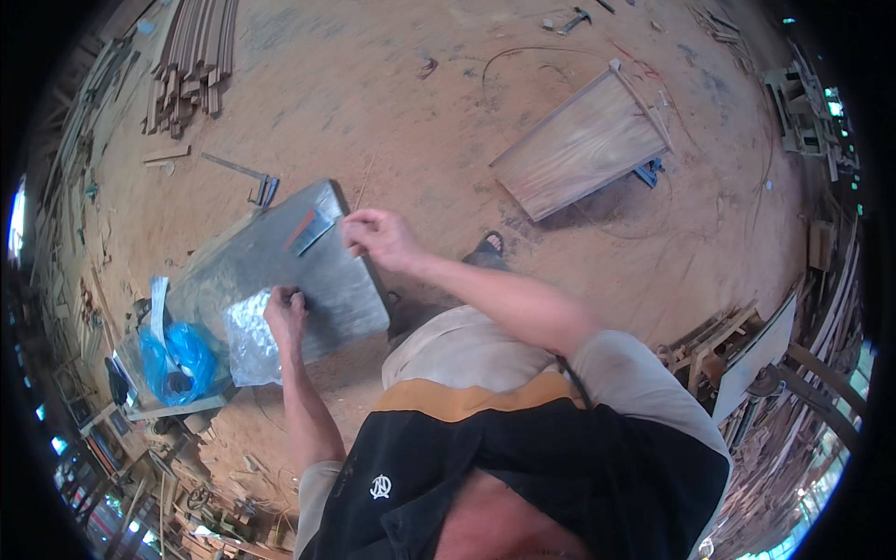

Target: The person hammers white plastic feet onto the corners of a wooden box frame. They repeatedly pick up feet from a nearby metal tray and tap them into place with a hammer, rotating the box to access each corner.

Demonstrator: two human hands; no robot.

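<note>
A grey-topped slab like a low table [341, 299] lies in front of me to the left. On it rests a clear crinkled plastic bag [247, 350]. My left hand [286, 322] is at the bag's right edge, fingers curled round a small dark thing that I cannot make out. My right hand [385, 241] hovers by the slab's right edge, thumb and fingers drawn together; whatever is in them, if anything, is hidden. Just left of it, a flat tool with a shiny blade and a reddish strip [303, 231] lies on the slab.
A blue plastic bag [177, 359] sits at the slab's left end. Beyond it lies a bar clamp [252, 177]. Wooden strips [194, 61] are stacked far left. To the right, a wooden panel [583, 145] stands on the dusty floor near a cable. Timber [723, 345] is piled at right.
</note>
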